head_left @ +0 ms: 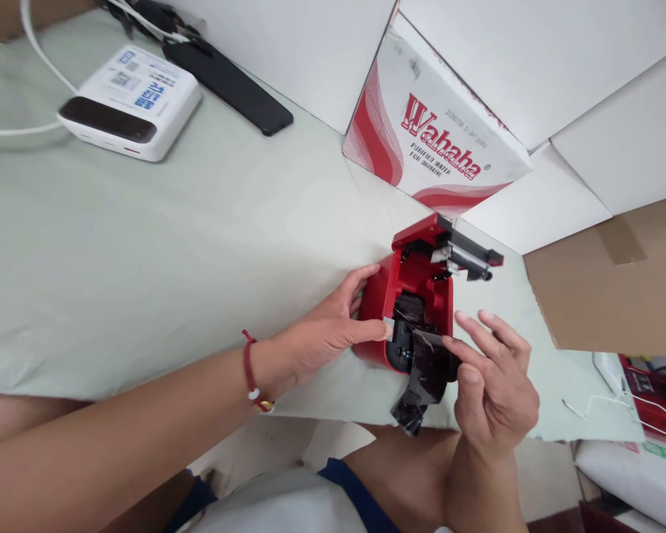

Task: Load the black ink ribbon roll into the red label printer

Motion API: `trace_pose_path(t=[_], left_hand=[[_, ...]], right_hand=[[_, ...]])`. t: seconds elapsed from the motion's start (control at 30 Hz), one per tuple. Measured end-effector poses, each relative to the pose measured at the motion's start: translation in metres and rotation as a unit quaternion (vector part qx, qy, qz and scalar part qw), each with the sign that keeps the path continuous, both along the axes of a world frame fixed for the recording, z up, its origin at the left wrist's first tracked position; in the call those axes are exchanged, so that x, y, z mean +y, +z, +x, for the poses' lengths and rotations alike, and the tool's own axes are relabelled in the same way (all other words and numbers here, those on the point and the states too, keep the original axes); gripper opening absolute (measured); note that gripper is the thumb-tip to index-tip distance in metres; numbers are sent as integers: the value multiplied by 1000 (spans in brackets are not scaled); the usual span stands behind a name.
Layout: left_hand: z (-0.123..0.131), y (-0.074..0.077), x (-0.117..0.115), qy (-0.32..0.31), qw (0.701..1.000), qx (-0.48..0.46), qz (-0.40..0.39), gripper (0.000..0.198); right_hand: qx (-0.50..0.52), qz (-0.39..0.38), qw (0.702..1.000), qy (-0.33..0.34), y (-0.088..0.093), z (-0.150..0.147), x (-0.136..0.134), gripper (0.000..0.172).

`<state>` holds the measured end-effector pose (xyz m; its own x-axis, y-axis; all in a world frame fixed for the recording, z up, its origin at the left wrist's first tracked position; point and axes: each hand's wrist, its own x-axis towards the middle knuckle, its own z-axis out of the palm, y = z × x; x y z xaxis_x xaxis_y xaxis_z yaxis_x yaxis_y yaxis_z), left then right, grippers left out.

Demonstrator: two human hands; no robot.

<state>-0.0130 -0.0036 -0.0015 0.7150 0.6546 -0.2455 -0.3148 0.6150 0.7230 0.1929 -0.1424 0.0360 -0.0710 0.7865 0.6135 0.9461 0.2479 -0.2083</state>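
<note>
A small red label printer (373,311) stands on the green-covered table with its lid (416,231) raised. Under the lid sit a dark bar and a silvery part. Crumpled glossy black film (428,370) runs out of the printer's front and hangs down over the edge. My left hand (341,314) grips the printer's left side, fingers behind it and thumb on a grey tab (389,328). At the right side, my right hand (493,381) has its fingers spread, the index fingertip at the edge of the film. Nothing is grasped in it. The film partly hides the printer's inside.
Behind the printer leans a white and red Wahaha carton (438,133) against white boxes. To the upper left lie a white device with cables (172,104) and a flat black bar (233,85). A brown cardboard box (616,289) and a red machine (652,392) are at the right.
</note>
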Motion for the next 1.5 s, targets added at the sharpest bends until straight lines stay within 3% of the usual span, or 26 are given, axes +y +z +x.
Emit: trace_pose_path(t=[0.1, 0.17, 0.27, 0.4, 0.47, 0.57, 0.7, 1.07, 1.33, 1.5], left_hand=[[2, 0, -3, 6, 1000, 10, -10, 91], [3, 1, -7, 12, 999, 27, -17, 90], [2, 3, -12, 21, 998, 56, -28, 85], [0, 6, -13, 23, 997, 77, -21, 78], [-1, 7, -12, 20, 996, 83, -15, 76], [-3, 10, -11, 21, 996, 90, -12, 71], [-5, 12, -12, 21, 994, 111, -4, 62], [-4, 11, -13, 28, 992, 119, 2, 53], [-3, 8, -12, 26, 991, 132, 20, 52], [-2, 4, -13, 33, 991, 130, 26, 52]], right_hand=[[43, -47, 998, 17, 14, 3, 10, 29], [79, -87, 993, -12, 23, 8, 23, 19], [60, -208, 975, -49, 36, 17, 50, 18], [-115, -423, 894, -88, 51, 14, 89, 36], [-170, -467, 862, -96, 56, 6, 104, 42], [-212, -496, 836, -103, 60, -4, 117, 34], [-219, -509, 825, -108, 59, -6, 119, 25], [-135, -475, 860, -127, 47, 5, 102, 40], [-164, -395, 875, -227, 48, -6, 103, 50], [-119, -370, 896, -214, 58, -7, 90, 43]])
